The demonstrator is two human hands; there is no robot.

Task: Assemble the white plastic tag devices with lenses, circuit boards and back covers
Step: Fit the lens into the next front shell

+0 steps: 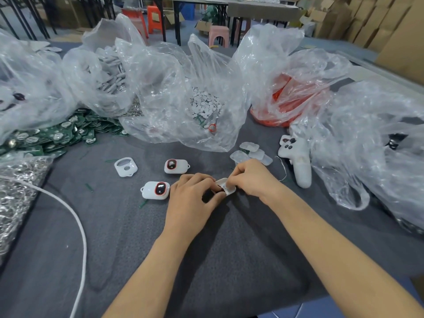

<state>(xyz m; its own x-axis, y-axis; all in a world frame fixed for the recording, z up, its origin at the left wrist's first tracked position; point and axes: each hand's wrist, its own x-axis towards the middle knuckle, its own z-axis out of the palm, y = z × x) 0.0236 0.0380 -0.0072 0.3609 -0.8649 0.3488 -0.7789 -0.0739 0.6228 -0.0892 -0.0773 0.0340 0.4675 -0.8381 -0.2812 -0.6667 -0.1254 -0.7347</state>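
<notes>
Both hands gripped one white tag shell [226, 186]: the left hand [192, 198] curled round its near end, the right hand [251, 177] pinched its far end, fingertips meeting over the open cavity. The shell was held just above the grey cloth table [137, 237]. Left of the grip lay two assembled tags [156, 190], beyond them an empty front shell [125, 166]. Just behind the right hand sat clear back covers [251, 153], and beside these a white controller [298, 161]. Farther out lay a pile of green circuit boards [52, 136], a clear bag of white discs [204, 104] and a red bag [291, 99]. A white cable [79, 226] crossed the near left. The room behind held stools [219, 35] and cardboard boxes [378, 19].
</notes>
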